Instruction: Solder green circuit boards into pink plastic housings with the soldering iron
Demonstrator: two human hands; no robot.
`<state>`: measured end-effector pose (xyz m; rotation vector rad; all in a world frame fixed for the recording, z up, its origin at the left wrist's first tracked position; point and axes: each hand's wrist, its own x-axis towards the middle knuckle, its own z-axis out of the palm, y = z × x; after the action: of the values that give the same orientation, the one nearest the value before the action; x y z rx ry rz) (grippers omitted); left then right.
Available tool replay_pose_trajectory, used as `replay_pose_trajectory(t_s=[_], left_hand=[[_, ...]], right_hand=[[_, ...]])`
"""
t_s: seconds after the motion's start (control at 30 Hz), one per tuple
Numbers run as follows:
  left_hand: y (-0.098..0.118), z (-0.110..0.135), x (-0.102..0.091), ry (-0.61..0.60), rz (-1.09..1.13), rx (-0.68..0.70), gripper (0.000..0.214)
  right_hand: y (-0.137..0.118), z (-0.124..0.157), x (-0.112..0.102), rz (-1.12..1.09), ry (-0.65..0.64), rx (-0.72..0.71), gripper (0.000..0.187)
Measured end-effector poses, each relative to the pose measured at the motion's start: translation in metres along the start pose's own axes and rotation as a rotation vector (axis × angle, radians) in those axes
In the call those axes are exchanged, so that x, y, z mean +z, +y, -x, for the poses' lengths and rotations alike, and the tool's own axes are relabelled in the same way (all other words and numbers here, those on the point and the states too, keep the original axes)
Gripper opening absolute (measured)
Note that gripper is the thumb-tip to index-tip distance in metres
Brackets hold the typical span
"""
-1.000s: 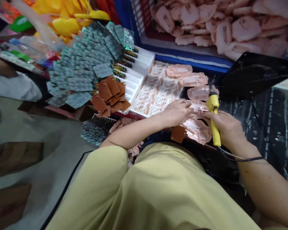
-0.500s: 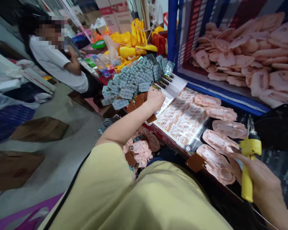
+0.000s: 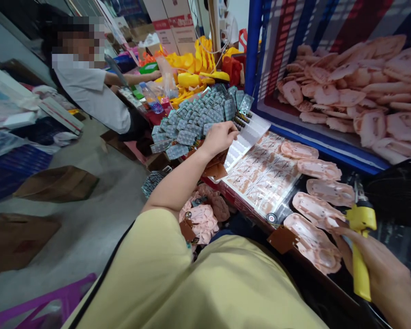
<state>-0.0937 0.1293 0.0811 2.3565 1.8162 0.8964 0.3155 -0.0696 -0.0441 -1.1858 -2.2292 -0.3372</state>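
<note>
My left hand (image 3: 220,138) reaches over the end of a white ribbed tray (image 3: 250,137), its fingers curled together; whatever they hold is too small to make out. Small dark parts with yellow (image 3: 241,119) lie in the tray beside my fingertips. Brown square pieces (image 3: 216,168) are under my left wrist, next to a heap of grey-green circuit boards (image 3: 195,116). My right hand (image 3: 380,269) grips a yellow soldering gun (image 3: 361,256), its metal tip pointing up. Several pink plastic shells (image 3: 320,210) lie in a row just left of the gun.
A blue-framed crate (image 3: 255,59) full of pink shells (image 3: 370,87) stands at the back right. Printed sheets (image 3: 263,171) lie under clear film on the table. Yellow parts (image 3: 192,64) are piled farther back. A person in a white shirt (image 3: 89,91) sits at the left.
My left hand has shifted from the dark parts slightly toward me, its fingers still together. My right hand keeps the soldering gun. The other person's arm now stretches toward the yellow pile.
</note>
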Motion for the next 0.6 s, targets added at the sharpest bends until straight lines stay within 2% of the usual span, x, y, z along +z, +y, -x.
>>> replay_pose_trajectory(t_s=[0.13,0.27,0.33,0.4,0.53,0.6], left_hand=[[0.015,-0.006,-0.01,0.081,0.362,0.037,0.021],[0.048,-0.008,0.004,0.021,0.543,0.067,0.032],[0.068,-0.004,0.02,-0.09,0.593,0.118,0.033],[0.088,0.003,0.041,-0.261,0.629,0.207,0.031],[0.128,0.023,0.08,-0.668,0.58,0.437,0.022],[0.146,0.029,0.093,-0.752,0.492,0.534,0.019]], right_hand=[[0.003,-0.007,-0.003,-0.019,-0.021,0.002,0.035],[-0.015,-0.021,-0.003,-0.002,-0.07,0.031,0.028],[-0.024,-0.024,-0.002,-0.003,-0.073,0.065,0.029],[-0.03,-0.023,-0.003,-0.033,-0.053,0.138,0.024],[-0.039,-0.019,-0.013,0.01,0.165,0.237,0.014],[-0.044,-0.017,-0.022,0.025,0.236,0.222,0.011]])
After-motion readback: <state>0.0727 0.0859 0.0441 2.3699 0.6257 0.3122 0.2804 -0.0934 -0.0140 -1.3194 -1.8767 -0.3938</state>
